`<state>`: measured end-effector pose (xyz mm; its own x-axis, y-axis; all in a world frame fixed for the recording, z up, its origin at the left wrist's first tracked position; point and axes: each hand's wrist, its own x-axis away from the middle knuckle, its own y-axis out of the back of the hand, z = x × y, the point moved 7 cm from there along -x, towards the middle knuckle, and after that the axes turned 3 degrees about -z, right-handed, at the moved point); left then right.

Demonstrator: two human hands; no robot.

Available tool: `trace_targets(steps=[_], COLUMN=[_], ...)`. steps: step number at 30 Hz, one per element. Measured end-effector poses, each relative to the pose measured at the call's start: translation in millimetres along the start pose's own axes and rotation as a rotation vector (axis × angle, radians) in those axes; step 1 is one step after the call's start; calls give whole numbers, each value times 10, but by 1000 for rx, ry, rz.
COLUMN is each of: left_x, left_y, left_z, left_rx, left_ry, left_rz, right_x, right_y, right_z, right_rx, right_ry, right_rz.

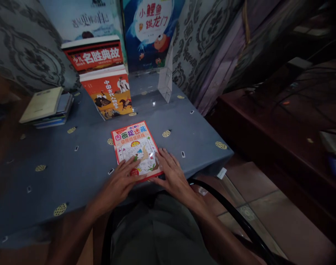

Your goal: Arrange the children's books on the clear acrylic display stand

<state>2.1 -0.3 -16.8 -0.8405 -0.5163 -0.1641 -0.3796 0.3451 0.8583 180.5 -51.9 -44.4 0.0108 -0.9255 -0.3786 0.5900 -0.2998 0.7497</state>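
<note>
A red-bordered picture book (138, 145) lies flat near the front edge of the table, its cover showing colourful Chinese characters and line drawings. My left hand (120, 182) rests on the lower left of the cover with its fingers stretched out. On the other side, my right hand (172, 173) lies along the lower right edge of the book, fingers extended and touching it. Both thumbs point inward by the book's bottom edge. Neither hand is wrapped around anything.
Behind the picture book stand tiered books in a clear display rack (165, 79), with an orange book (114, 95) in front. A book stack (48, 106) sits at the left. The grey-blue tablecloth (93, 147) ends above a tiled floor (256, 184). A dark chair arm (231, 208) curves at right.
</note>
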Motion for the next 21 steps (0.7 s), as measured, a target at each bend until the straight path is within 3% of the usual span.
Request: trace_targets(steps=[4,10,17,21], left_x=[144,83,-101,-236], left_y=[162,341,393,250], left_z=[226,663,1069,1029], left_rx=[44,199,914,1291], left_ry=[95,456,767,926], left_rz=[-105,-401,-787,-776], right_x=[-13,-417,-900,-925], right_y=[41,-97,-362,-319], right_z=[-52,-72,-172,-195], right_rx=[-10,-42,-107,-260], right_ry=[10,-5,-24,-75], right_rz=[54,124,68,48])
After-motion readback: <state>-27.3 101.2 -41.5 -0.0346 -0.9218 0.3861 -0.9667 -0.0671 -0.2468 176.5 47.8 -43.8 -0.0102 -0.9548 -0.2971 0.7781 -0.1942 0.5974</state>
